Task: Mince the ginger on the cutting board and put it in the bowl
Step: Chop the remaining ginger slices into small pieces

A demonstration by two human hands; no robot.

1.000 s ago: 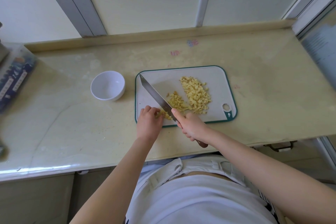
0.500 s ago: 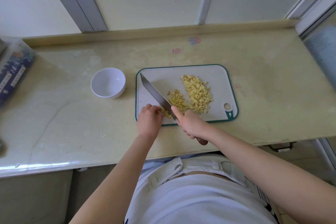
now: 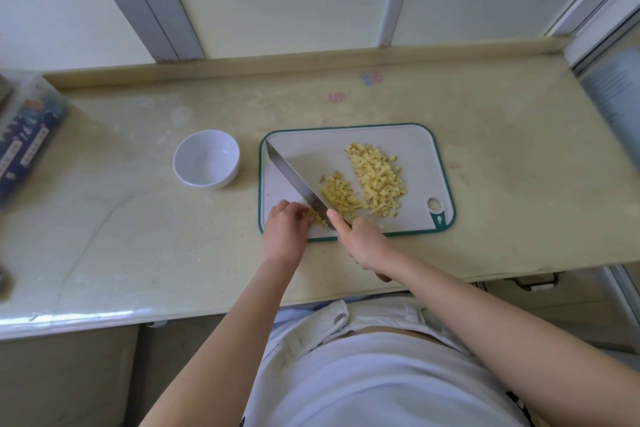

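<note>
On the tabletop [image 3: 485, 156] a board [image 3: 415, 149] carries the ginger [image 3: 375, 180], already cut into small cubes in two heaps at its middle and right. The right hand [image 3: 363, 243] has its fingers wrapped round the handle of a knife [image 3: 298, 184], forefinger along the spine (blade slanting to the board's far left corner). The left hand [image 3: 285, 230] curls its fingers together on a few pieces beside the blade. The bowl [image 3: 206, 159] stands empty, left of the board.
</note>
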